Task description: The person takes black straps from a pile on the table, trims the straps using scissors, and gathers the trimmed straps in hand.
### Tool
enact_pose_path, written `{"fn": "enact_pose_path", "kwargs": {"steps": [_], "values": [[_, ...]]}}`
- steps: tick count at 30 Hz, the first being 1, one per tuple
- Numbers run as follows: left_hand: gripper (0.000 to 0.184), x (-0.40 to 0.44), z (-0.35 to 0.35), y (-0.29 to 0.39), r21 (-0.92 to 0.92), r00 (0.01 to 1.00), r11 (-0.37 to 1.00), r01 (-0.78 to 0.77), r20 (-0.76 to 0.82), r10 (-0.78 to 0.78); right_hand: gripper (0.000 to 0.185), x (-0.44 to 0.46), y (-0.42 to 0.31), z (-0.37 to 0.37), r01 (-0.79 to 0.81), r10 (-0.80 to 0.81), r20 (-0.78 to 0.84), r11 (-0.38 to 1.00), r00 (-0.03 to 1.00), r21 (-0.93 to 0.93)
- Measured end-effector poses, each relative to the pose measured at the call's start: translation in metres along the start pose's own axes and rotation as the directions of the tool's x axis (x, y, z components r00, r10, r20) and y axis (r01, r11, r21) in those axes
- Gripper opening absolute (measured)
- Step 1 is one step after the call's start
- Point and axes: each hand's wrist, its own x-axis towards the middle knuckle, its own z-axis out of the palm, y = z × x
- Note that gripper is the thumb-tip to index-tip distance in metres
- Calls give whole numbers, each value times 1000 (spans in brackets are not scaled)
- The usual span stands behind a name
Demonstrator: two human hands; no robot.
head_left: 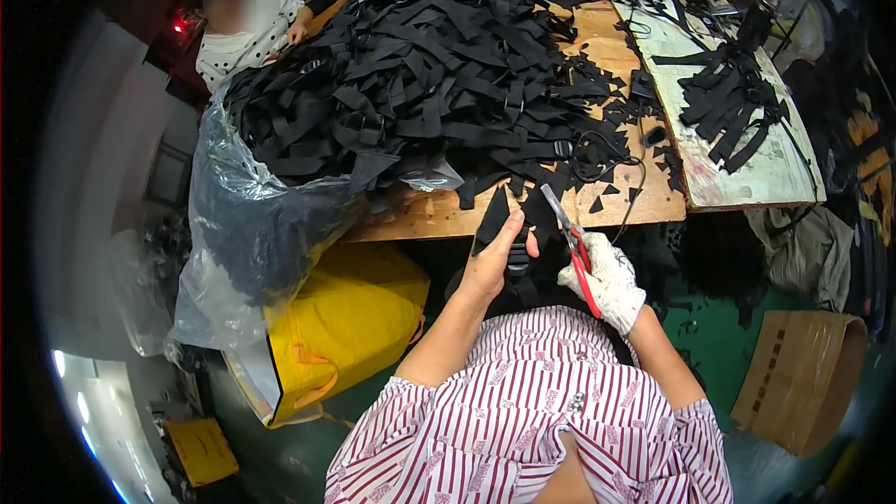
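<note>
My left hand (pixel 495 257), bare, is closed on a black webbing strap (pixel 495 219) at the table's front edge. A black plastic buckle (pixel 518 259) hangs just below those fingers. My right hand (pixel 607 278) wears a white knit glove and grips red-handled scissors (pixel 580 266). Their metal blades point up and left, close to the strap; whether they touch it I cannot tell. Beyond both hands rises a large heap of black straps (pixel 420 75), some with buckles.
Small black offcuts (pixel 597 84) litter the wooden table (pixel 644 210). More straps (pixel 733 103) lie on a pale board (pixel 765 182) at right. A plastic bag (pixel 224 224) and yellow bag (pixel 355 299) stand left. A cardboard box (pixel 793 378) sits right. Another person (pixel 247 33) is across the table.
</note>
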Motion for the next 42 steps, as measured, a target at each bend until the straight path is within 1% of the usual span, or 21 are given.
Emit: {"fn": "enact_pose_path", "kwargs": {"steps": [1,3,4,5,7,12,15,18,21,23,24,26,28,29,31,32,33,36,39,41,42], "values": [[24,-1,0,3,0,1000,1000,3,1,-3,63,0,1,0,-18,18,-5,1000,1000,-17],[25,-1,2,9,259,990,956,-141,68,127,64,-1,0,-2,-4,3,-14,1000,1000,-21],[29,-2,8,9,185,993,976,-113,3,115,65,-2,0,-3,10,-10,-24,1000,1000,-24],[29,-1,8,9,187,993,976,-112,2,114,65,-2,1,-2,23,-24,-35,999,999,-27],[31,0,8,9,104,995,991,-79,73,72,66,-2,0,-2,26,-27,-41,999,999,-42],[25,-1,15,6,38,996,995,-90,14,89,69,-3,-1,-3,82,-88,-72,994,994,-73],[25,0,13,0,117,996,989,-89,-7,90,71,-4,-5,-5,72,-76,-62,995,995,-62],[24,-1,15,-3,253,988,958,-134,-45,150,68,-5,-8,-6,29,-29,-21,999,999,-18],[25,2,15,-8,268,981,945,-189,18,191,69,-8,-4,-2,61,-63,-49,997,997,-37],[26,0,21,-6,289,981,939,-185,-9,196,71,-8,3,5,119,-123,-141,992,982,-41],[26,-2,22,-2,333,985,931,-150,-26,168,71,-9,3,5,119,-124,-140,992,982,-40],[26,-3,22,3,377,989,919,-114,-45,141,70,-11,-2,2,-3,4,-39,1000,999,20],[26,-1,20,3,423,985,899,-113,-69,156,69,-11,0,-1,-4,5,-24,1000,1000,19],[27,-1,20,2,447,976,880,-161,-59,208,68,-11,2,-2,-7,7,-8,1000,1000,19],[27,1,14,-5,531,942,784,-320,94,321,68,-7,5,-2,58,-58,-32,998,998,-29],[26,-6,21,-2,528,963,808,-261,82,257,68,-5,12,0,80,-81,-41,996,996,-24],[24,-5,19,-10,530,966,811,-248,76,246,68,-4,14,2,79,-80,-42,997,996,-24],[28,-3,20,-10,551,951,779,-298,98,295,69,-3,15,4,97,-103,-78,993,992,-73],[24,-5,22,-8,557,952,776,-296,107,287,64,-5,13,6,85,-86,-103,996,991,-12],[24,-5,20,-7,531,964,807,-257,86,251,41,-9,16,12,126,-106,-172,986,979,107],[24,-5,19,-7,502,975,837,-217,66,214,41,-9,18,14,126,-106,-173,986,979,106]]}}
